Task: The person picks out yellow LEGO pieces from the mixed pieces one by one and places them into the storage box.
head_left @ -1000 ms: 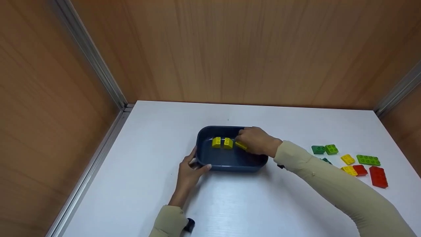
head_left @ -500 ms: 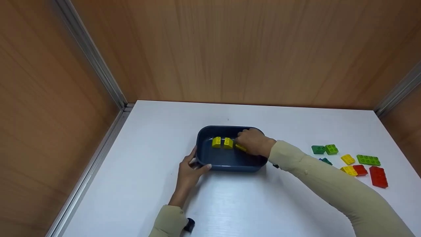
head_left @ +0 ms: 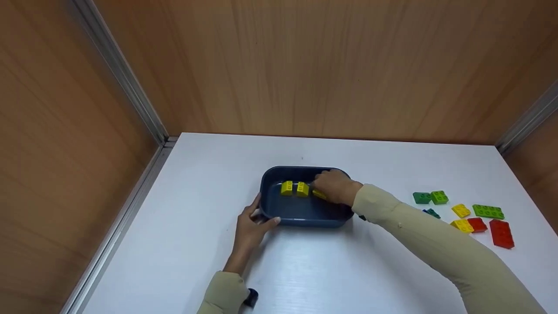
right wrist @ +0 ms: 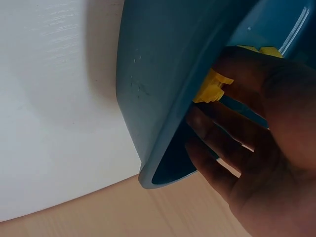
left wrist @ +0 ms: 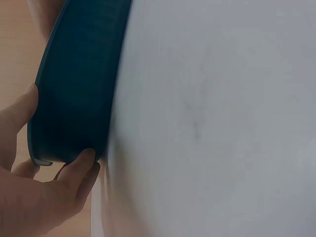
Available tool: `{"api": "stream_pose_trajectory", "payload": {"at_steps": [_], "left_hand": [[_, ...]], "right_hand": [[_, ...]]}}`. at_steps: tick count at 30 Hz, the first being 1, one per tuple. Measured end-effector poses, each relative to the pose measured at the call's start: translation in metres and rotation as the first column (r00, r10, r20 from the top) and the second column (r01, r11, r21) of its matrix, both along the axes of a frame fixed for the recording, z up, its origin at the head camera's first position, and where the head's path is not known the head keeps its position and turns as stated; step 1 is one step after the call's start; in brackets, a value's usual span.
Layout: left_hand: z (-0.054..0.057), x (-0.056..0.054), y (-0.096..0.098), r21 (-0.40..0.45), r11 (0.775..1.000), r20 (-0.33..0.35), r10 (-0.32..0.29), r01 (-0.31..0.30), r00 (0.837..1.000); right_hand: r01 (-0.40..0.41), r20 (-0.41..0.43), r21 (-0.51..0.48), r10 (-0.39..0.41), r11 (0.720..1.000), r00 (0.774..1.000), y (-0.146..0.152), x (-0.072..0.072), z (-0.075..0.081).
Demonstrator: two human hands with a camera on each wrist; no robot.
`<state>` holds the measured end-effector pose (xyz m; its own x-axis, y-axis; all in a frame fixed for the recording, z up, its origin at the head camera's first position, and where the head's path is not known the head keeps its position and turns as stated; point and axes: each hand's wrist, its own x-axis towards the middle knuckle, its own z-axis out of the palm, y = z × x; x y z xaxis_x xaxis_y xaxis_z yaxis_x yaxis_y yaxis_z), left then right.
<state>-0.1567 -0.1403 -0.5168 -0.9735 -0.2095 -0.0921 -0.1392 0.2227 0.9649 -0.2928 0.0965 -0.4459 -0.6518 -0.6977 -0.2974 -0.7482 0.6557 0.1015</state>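
Observation:
A dark blue rectangular tray stands on the white table. My left hand grips its near left corner, thumb at the front wall and fingers along the left side; the left wrist view shows this hand against the tray wall. Inside the tray, my right hand pinches a yellow toy brick near the right end, partly hidden by the fingers. Left of it, a yellow brick and another yellow brick sit side by side with small gaps.
At the table's right lie a dark green brick, light green bricks, yellow bricks, a small red brick, a larger red brick and a small blue-green piece. A wooden panel rises behind the table.
My right hand and forearm have shifted slightly left, deeper into the tray, with the yellow brick still at the fingers. The left hand and the tray have stayed in place.

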Motion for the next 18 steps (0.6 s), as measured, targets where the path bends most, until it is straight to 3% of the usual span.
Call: {"api": "stream_pose_trajectory", "payload": {"at_steps": [9, 18], "left_hand": [[0.0013, 0.0004, 0.0011, 0.019, 1.0, -0.024, -0.009, 0.009, 1.0], [0.0, 0.0007, 0.0024, 0.043, 0.999, -0.005, -0.006, 0.007, 1.0]], "right_hand": [[-0.026, -0.027, 0.002, 0.026, 1.0, 0.999, -0.0013, 0.001, -0.0044], [0.009, -0.018, 0.009, -0.009, 1.0, 1.0, -0.0016, 0.0011, -0.0088]]}}
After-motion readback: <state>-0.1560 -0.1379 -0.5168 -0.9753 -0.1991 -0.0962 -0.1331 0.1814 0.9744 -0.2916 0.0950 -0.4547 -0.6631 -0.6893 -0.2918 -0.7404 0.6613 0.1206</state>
